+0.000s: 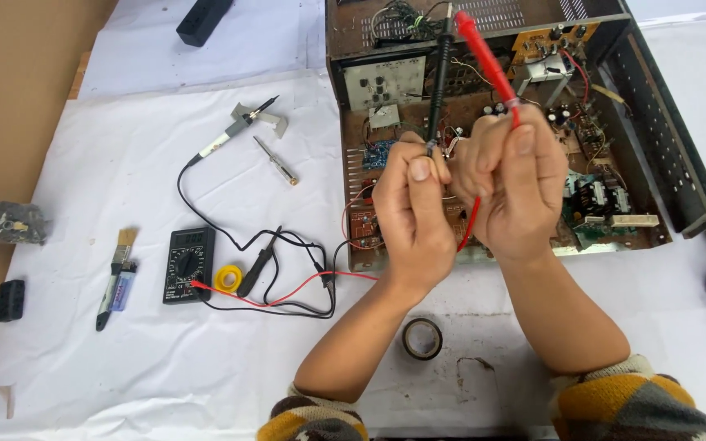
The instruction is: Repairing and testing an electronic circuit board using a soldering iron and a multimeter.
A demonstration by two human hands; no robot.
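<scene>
Two light, stiff probes: your left hand [413, 216] pinches the black probe [439, 77], your right hand [507, 184] the red probe [485, 57]; grip their insulated plastic shafts.

Soldering iron [234, 131] and a small screwdriver [276, 160] lie mid-tabletop, yellow solder spool [227, 278] below them. Toward the left edge, a brush [118, 273], a lighter [122, 287], a small black block [10, 299]. Black tape roll [422, 338] sits at the near edge.
</scene>
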